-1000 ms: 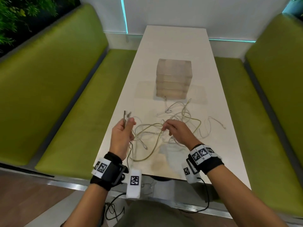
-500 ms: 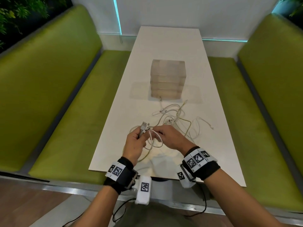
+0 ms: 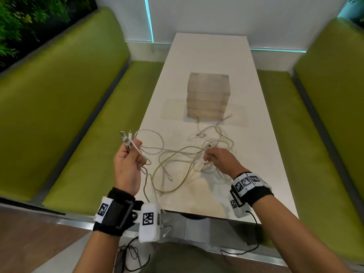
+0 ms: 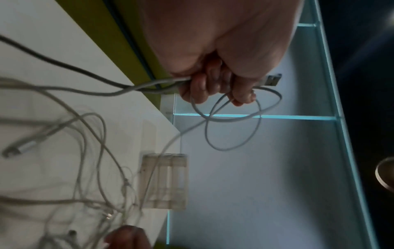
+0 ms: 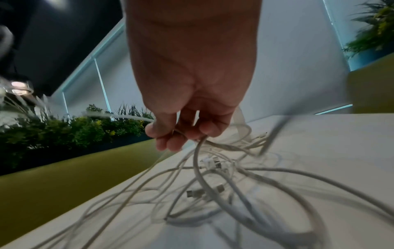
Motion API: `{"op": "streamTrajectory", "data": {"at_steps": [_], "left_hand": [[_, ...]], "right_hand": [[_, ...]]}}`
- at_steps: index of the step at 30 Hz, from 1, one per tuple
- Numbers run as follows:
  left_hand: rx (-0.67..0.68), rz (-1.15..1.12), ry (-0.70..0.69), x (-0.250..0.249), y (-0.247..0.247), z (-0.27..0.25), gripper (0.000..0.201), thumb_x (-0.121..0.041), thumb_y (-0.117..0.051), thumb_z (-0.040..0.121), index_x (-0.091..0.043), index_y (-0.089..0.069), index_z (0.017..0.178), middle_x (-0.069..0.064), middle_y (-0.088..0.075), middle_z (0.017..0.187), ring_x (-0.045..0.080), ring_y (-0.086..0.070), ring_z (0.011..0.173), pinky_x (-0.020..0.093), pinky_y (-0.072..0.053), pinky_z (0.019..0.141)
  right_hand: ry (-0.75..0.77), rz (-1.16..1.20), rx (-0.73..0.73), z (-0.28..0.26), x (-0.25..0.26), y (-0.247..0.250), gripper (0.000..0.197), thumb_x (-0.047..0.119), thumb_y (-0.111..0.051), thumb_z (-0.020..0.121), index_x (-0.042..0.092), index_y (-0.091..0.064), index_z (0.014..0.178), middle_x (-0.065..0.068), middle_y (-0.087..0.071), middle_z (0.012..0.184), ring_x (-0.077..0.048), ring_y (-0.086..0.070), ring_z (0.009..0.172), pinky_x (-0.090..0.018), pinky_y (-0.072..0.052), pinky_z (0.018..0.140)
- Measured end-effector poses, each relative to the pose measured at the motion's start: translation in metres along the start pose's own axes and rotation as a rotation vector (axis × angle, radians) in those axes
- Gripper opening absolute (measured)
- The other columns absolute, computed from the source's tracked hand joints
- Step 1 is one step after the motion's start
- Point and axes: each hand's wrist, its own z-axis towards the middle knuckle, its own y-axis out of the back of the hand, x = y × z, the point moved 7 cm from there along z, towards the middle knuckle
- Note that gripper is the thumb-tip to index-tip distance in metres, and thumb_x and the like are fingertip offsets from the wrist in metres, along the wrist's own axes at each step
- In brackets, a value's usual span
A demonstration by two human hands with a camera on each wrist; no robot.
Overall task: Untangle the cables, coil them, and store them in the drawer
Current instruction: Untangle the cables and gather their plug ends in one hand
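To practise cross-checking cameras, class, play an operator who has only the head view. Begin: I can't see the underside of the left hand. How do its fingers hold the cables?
Observer: In the left wrist view, the left hand has its fingers curled round several cables, and a flat metal plug sticks out past them.
Operator: Is anything hanging loose there?
Observer: Yes, a cable loop hangs free below those fingers.
Operator: And the right hand?
Observer: In the right wrist view, the right hand pinches cable strands between thumb and fingertips, above loose plugs on the table.
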Motion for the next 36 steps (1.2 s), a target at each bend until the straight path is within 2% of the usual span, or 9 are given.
{"op": "streamTrajectory", "data": {"at_steps": [4,11,15,18,21,26,30,33,36], "left_hand": [[0.065,0.315,0.039,0.026,-0.012,-0.004,0.016,-0.027,-0.062,0.087,-0.012,-0.057,0.082,-0.009,-0.035,0.057,0.004,-0.026,0.046,0.017,-0.028,0.044],[0.224,0.528,0.079,0.064,-0.057,-0.015,0.016,-0.019,-0.065,0.089,-0.015,-0.061,0.075,-0.008,-0.035,0.056,0.008,-0.027,0.049,0.024,-0.028,0.048],[0.321,0.513,0.091,0.064,-0.068,-0.022,0.023,-0.018,-0.063,0.090,-0.024,-0.064,0.068,-0.012,-0.037,0.053,0.005,-0.028,0.045,0.019,-0.028,0.046],[0.344,0.560,0.053,0.060,-0.072,-0.025,0.018,-0.015,-0.063,0.090,-0.023,-0.066,0.074,-0.015,-0.045,0.051,0.002,-0.034,0.043,0.017,-0.029,0.046],[0.253,0.550,0.020,0.051,-0.061,-0.018,0.016,-0.014,-0.062,0.090,-0.023,-0.069,0.080,-0.015,-0.044,0.050,0.003,-0.031,0.046,0.019,-0.028,0.046],[0.107,0.448,-0.071,0.013,-0.036,-0.009,0.013,-0.014,-0.059,0.092,-0.009,-0.063,0.082,-0.015,-0.040,0.048,0.005,-0.026,0.046,0.017,-0.026,0.042],[0.016,0.389,-0.101,-0.006,-0.007,0.006,0.013,-0.020,-0.063,0.090,-0.012,-0.062,0.080,-0.001,-0.037,0.063,0.008,-0.026,0.049,0.023,-0.026,0.045],[0.091,0.494,-0.042,0.015,-0.010,0.005,0.020,-0.024,-0.064,0.089,-0.007,-0.061,0.078,0.001,-0.031,0.062,0.008,-0.024,0.048,0.028,-0.024,0.047],[0.233,0.620,0.024,0.045,-0.035,-0.009,0.025,-0.026,-0.064,0.089,-0.006,-0.060,0.075,-0.006,-0.034,0.057,0.007,-0.028,0.048,0.027,-0.026,0.049]], "right_hand": [[0.144,0.052,-0.064,-0.005,0.023,0.001,0.019,0.017,-0.055,0.093,0.011,-0.069,0.082,0.008,-0.058,0.074,-0.010,-0.053,0.072,-0.017,-0.038,0.066],[0.288,0.219,-0.099,-0.013,0.061,0.003,0.015,0.011,-0.057,0.093,0.009,-0.069,0.083,0.021,-0.054,0.065,0.009,-0.053,0.067,-0.009,-0.037,0.065],[0.214,0.254,-0.119,-0.015,0.060,0.011,0.017,0.010,-0.056,0.093,0.009,-0.069,0.083,0.028,-0.058,0.060,0.008,-0.053,0.063,-0.009,-0.038,0.062],[0.220,0.219,-0.104,-0.016,0.063,0.010,0.016,0.014,-0.058,0.092,0.008,-0.069,0.082,0.016,-0.057,0.061,0.003,-0.051,0.061,-0.013,-0.036,0.060],[0.184,0.036,0.001,-0.011,0.057,0.001,0.024,0.028,-0.059,0.092,0.008,-0.063,0.079,0.002,-0.056,0.071,-0.012,-0.049,0.067,-0.028,-0.036,0.063],[0.046,-0.153,0.003,-0.001,0.019,0.003,0.019,0.028,-0.056,0.092,0.011,-0.064,0.088,-0.004,-0.064,0.093,-0.022,-0.058,0.086,-0.035,-0.042,0.070],[-0.024,-0.056,-0.037,-0.004,-0.002,0.009,0.019,0.018,-0.051,0.094,0.012,-0.069,0.088,-0.003,-0.067,0.085,-0.022,-0.061,0.082,-0.039,-0.048,0.075],[0.040,-0.027,-0.062,-0.008,0.012,0.012,0.024,0.005,-0.048,0.090,0.013,-0.071,0.095,-0.003,-0.069,0.087,-0.017,-0.060,0.080,-0.032,-0.046,0.072],[0.134,-0.124,-0.063,-0.009,0.039,0.009,0.027,0.005,-0.049,0.089,0.015,-0.071,0.102,-0.001,-0.070,0.102,-0.018,-0.059,0.095,-0.026,-0.039,0.073]]}}
